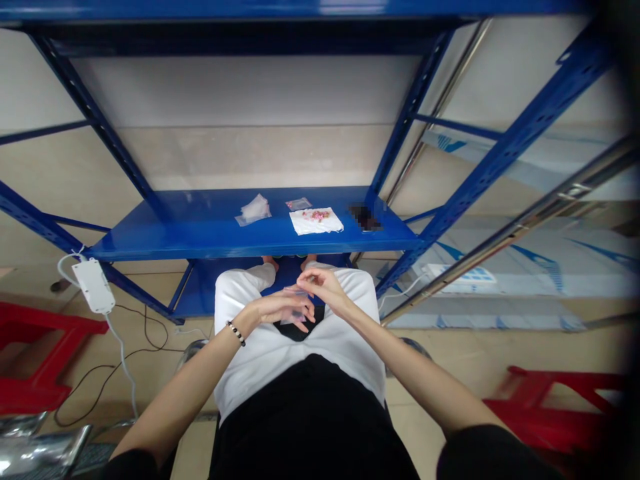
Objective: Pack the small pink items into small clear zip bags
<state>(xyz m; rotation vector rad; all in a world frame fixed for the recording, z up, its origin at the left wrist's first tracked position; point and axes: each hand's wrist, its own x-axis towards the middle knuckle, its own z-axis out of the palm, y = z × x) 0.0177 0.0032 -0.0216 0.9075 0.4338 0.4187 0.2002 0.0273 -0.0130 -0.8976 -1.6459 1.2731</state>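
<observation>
In front of my lap, my left hand point(277, 308) holds a small clear plastic bag point(296, 316), its fingers curled around it. Something pinkish or purple shows faintly through the plastic. My right hand point(323, 287) is closed in a pinch at the bag's upper edge, close to the left thumb. Its fingertips hide part of that edge. On the blue shelf ahead lies a white cloth point(315, 225) with a heap of small pink and red pieces point(317, 215) on it. A stack of clear bags point(255, 209) lies to the left.
Behind the white cloth is a small filled bag point(299, 204); a dark, blurred-out phone-like object point(365, 218) lies to its right. The blue shelf point(200, 230) has upright posts at both sides. A white power strip point(94, 285) hangs at left. Red stools point(50, 360) stand on either side.
</observation>
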